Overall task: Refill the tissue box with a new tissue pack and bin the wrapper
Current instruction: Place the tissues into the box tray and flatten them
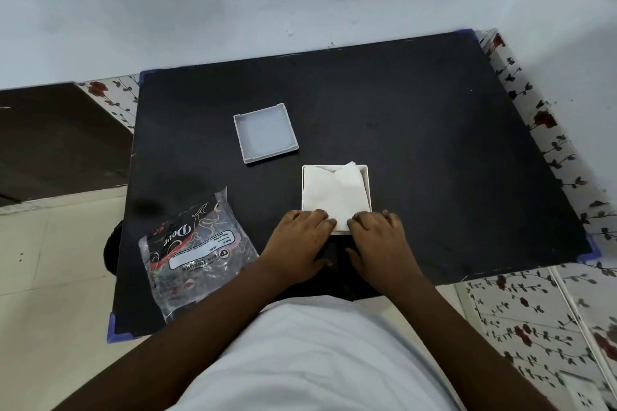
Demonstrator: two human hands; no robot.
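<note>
A white square tissue box [368, 182] stands open on the black table [434, 143], filled with white tissues [334, 193]. My left hand [297, 240] and my right hand [380, 237] rest on the near edge of the tissues, fingers curled down and pressing on the stack inside the box. The box's white lid [265, 132] lies upside down on the table, behind and to the left of the box. The clear plastic wrapper [193, 250] with black and red print lies flat at the table's near left.
The table stands against a pale wall. Floral tiles [541, 123] run along its right side and pale floor shows on the left. A dark round object [112, 243] peeks out under the table's left edge. No bin is in view.
</note>
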